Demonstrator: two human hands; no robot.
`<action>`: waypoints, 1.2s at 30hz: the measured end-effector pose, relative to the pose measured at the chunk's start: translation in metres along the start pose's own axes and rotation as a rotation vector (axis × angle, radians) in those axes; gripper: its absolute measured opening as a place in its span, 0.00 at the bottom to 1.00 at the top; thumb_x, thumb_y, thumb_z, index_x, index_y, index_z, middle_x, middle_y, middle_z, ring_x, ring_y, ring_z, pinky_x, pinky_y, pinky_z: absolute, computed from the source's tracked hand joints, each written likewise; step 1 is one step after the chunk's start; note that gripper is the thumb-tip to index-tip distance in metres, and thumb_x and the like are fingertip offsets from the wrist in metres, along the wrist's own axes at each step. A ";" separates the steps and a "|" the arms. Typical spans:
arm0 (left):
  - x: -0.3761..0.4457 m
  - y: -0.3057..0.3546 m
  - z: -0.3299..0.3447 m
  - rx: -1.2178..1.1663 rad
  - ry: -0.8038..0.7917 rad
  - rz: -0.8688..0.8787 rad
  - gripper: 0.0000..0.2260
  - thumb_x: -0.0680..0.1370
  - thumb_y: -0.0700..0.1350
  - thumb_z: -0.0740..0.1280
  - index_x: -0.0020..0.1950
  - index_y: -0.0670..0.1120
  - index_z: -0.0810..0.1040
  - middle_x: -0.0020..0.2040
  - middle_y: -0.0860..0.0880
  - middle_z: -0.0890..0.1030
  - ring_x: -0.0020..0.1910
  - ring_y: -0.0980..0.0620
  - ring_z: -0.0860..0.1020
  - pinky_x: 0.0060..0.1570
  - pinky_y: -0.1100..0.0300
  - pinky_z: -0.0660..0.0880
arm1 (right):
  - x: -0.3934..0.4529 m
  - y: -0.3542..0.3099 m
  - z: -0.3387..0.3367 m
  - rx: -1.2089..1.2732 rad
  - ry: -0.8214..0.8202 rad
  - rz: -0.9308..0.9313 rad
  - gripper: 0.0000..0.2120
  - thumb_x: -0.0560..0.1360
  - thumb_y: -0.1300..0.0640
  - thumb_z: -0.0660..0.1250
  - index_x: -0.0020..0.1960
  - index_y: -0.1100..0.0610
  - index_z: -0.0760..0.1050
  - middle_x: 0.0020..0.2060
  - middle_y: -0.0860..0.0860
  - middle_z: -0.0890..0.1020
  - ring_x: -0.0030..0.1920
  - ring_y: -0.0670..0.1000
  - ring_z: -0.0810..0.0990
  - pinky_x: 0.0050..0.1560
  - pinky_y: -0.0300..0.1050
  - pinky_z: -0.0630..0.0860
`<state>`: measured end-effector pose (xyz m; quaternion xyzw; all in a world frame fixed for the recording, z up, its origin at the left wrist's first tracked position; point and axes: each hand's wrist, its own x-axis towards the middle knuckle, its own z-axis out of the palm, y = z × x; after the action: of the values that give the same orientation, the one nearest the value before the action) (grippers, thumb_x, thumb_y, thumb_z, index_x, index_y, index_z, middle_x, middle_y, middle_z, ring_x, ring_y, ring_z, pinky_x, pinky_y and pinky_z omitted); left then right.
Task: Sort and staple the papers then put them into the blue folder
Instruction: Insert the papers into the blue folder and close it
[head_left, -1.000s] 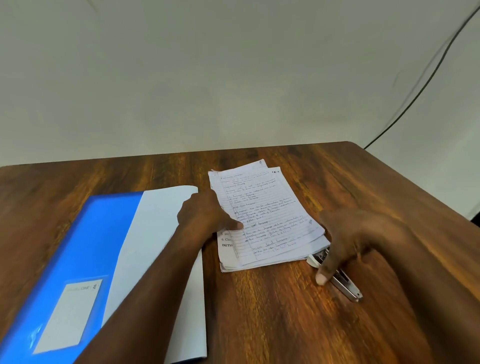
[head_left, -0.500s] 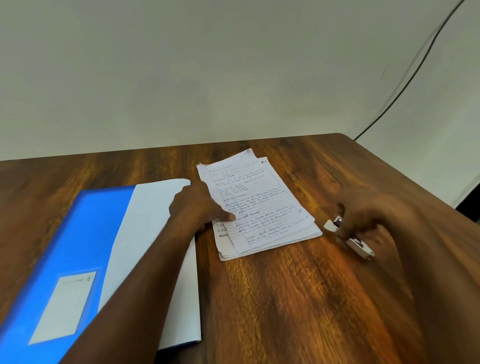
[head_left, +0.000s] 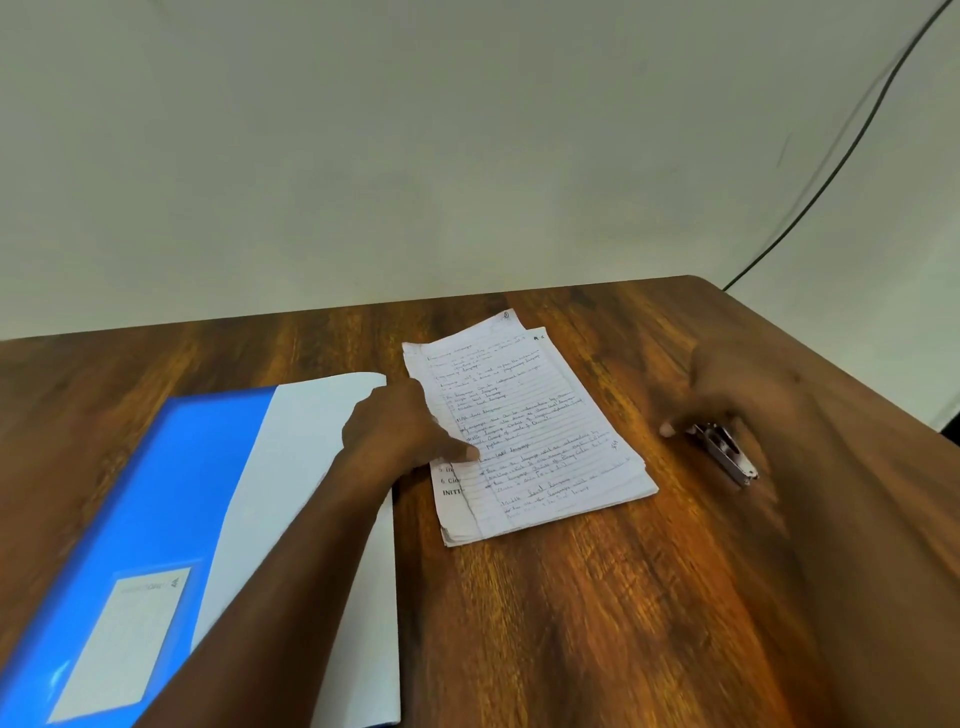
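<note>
On the wooden tabletop (head_left: 597, 623) the papers (head_left: 524, 431) lie loosely stacked, pinned by the left hand (head_left: 400, 431) with a finger pressing, while the blurred right hand (head_left: 737, 389) curls round the stapler (head_left: 727, 452) beside them, so stapling and filing into the blue folder (head_left: 156, 493) look undone.

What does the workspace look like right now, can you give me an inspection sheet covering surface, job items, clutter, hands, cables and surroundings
Surface: wooden table, brown, glossy.
Job's things: papers stacked, handwritten sheet on top, edges uneven; blue folder flat to their left, white sheet showing along its right side; stapler lying right of the papers.
Clutter: nothing seen.
Hands: left hand presses the papers' left edge; right hand over the stapler, blurred, grip unclear.
Cables: black cable running down the wall behind the table.
Surroundings: plain pale wall.
</note>
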<state>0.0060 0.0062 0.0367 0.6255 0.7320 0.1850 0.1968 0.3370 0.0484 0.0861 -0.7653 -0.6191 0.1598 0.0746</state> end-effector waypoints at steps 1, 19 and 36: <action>0.001 -0.001 0.000 -0.017 0.032 0.002 0.36 0.67 0.59 0.83 0.71 0.54 0.72 0.67 0.51 0.81 0.56 0.48 0.84 0.50 0.53 0.84 | 0.003 -0.010 0.010 0.037 0.079 -0.089 0.20 0.63 0.48 0.86 0.43 0.54 0.78 0.42 0.52 0.81 0.46 0.54 0.81 0.44 0.47 0.78; -0.011 0.013 -0.009 -0.065 -0.060 -0.064 0.18 0.75 0.40 0.78 0.62 0.49 0.77 0.48 0.52 0.81 0.35 0.49 0.86 0.34 0.63 0.82 | 0.014 -0.067 0.043 0.072 -0.140 -0.208 0.17 0.65 0.53 0.85 0.46 0.59 0.82 0.43 0.53 0.85 0.44 0.53 0.83 0.41 0.47 0.78; -0.020 0.029 -0.007 -0.113 0.215 0.088 0.15 0.76 0.45 0.79 0.60 0.49 0.82 0.51 0.53 0.83 0.34 0.54 0.76 0.33 0.68 0.68 | 0.016 -0.069 0.050 0.180 -0.058 -0.179 0.23 0.61 0.45 0.86 0.40 0.59 0.78 0.36 0.51 0.83 0.36 0.52 0.80 0.35 0.46 0.71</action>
<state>0.0297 -0.0096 0.0588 0.6217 0.7090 0.3004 0.1437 0.2588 0.0751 0.0582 -0.6921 -0.6701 0.2295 0.1392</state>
